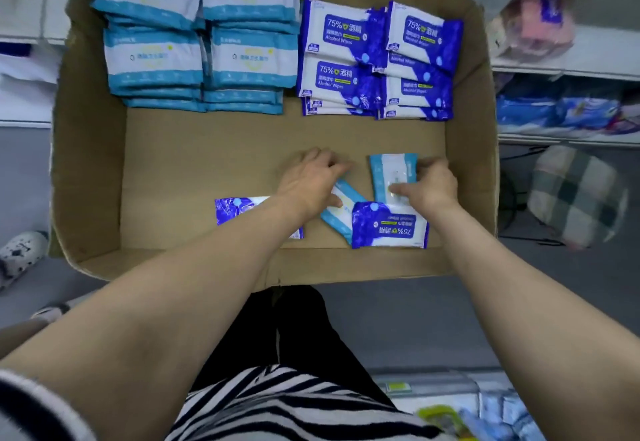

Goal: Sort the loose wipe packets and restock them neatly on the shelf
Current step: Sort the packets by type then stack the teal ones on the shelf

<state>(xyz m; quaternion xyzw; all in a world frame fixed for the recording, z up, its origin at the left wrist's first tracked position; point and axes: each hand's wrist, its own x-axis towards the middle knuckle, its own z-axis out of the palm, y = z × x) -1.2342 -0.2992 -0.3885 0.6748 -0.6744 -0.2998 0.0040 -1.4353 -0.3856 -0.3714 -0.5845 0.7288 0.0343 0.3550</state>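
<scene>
Four loose wipe packets (pixel 389 225) lie on the cardboard box (pixel 214 163) floor; the right hand (pixel 427 186) pinches a light-blue packet (pixel 388 173) and the left hand (pixel 311 180) holds another (pixel 341 215): light, soft, slick film, so best gripped across the short edges.

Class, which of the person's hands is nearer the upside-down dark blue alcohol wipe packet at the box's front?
Right. The right hand grips a light blue packet just behind the dark blue packet; the left hand sits farther left.

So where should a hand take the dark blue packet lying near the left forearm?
Pinch the dark blue packet by its free left short edge, coming from the left: it lies flat on the box floor, and the left forearm covers its right part.
</scene>
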